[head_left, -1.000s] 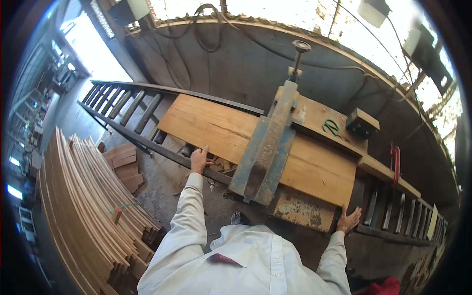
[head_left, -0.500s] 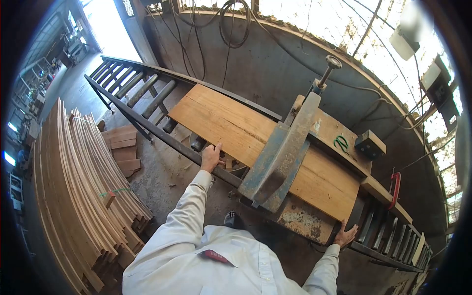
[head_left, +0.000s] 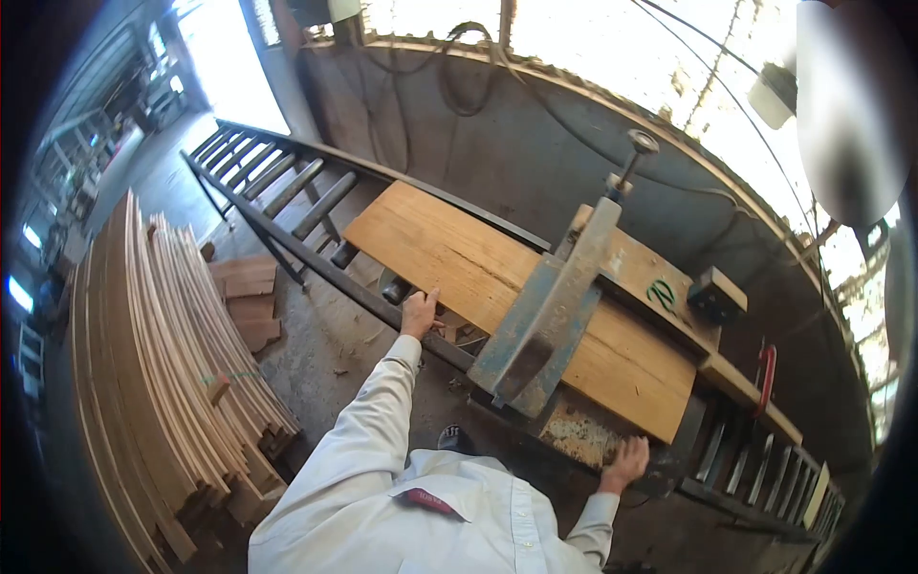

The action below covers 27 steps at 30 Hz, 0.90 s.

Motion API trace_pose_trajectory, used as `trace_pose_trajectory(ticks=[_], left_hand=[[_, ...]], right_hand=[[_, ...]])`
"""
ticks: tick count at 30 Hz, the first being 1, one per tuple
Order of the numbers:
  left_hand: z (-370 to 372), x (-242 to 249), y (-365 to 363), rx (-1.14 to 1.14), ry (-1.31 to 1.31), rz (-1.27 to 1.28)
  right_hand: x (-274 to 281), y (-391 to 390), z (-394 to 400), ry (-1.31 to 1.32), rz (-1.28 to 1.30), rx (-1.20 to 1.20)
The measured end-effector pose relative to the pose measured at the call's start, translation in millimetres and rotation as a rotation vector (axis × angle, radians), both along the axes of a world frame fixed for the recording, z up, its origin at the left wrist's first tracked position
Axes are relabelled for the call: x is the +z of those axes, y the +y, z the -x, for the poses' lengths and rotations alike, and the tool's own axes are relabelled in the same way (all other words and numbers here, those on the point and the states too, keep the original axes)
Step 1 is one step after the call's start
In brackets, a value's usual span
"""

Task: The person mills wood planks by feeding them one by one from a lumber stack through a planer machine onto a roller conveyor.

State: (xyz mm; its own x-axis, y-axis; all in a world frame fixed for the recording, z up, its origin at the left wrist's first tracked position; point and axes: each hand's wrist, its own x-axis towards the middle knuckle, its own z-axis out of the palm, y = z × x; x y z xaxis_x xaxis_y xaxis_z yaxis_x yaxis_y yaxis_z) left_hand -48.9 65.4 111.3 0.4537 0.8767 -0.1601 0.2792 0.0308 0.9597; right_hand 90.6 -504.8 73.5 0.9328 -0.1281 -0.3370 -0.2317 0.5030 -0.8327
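Note:
A wide wooden board [head_left: 442,251] lies flat through a blue-grey woodworking machine [head_left: 547,330], passing under its cast-metal bridge. It shows on both sides of that bridge. My left hand [head_left: 419,314] grips the board's near edge on the left side, thumb at the top and fingers partly hidden below. Close to the board's near right corner is my right hand [head_left: 625,465], its fingers loosely apart at the rusty front edge of the machine table [head_left: 579,428]. Nothing shows in that hand.
Roller stands extend left [head_left: 287,247] and right [head_left: 765,474] of the machine. Stacked planks [head_left: 177,354] stand at left beside short brown boards [head_left: 247,292]. A red clamp [head_left: 766,378] holds a wooden fence strip [head_left: 751,397]. Cables [head_left: 469,72] hang along the wall.
My right hand has moved left from the machine table's right corner along its front edge. My left hand stays at the board's edge. The view has shifted slightly.

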Motion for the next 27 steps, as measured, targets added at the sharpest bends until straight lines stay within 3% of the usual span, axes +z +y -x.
trace_pose_trajectory(ticks=[1, 2, 3, 4, 5, 6, 8, 20, 27], left_hand=[[-0.1, -4.6, 3.3, -0.016, 0.002, 0.01], [1.3, 1.1, 3.1, -0.041, 0.057, -0.099], [-0.1, -3.9, 3.9, -0.032, 0.016, -0.065], [-2.0, -8.4, 4.4, -0.023, -0.026, -0.032], [-2.1, -11.2, 9.3, -0.041, 0.016, 0.0], [-2.4, -8.6, 4.0, -0.047, -0.048, 0.003], [-0.7, -8.5, 3.9, -0.114, -0.031, -0.002], [5.8, -19.6, 21.9, -0.149, -0.072, 0.188], [6.7, -35.6, 35.3, -0.179, -0.071, 0.157]], right_hand=[[-15.2, 4.4, -3.4, 0.087, -0.278, 0.073], [-38.3, 9.4, -4.6, -0.218, -0.255, 0.455], [12.2, 42.4, -3.8, 0.129, -0.425, 0.255], [26.7, 57.9, -16.0, 0.306, -0.571, 0.168], [-30.1, 42.3, -28.0, -0.008, -0.523, 0.469], [-27.9, 55.2, -33.1, -0.022, -0.198, 0.495], [-11.1, 76.2, -46.0, 0.32, -0.254, 0.168], [-4.9, 79.9, 11.7, 0.248, -0.314, 0.051], [6.2, -29.0, 54.9, 0.181, -0.345, -0.09]])
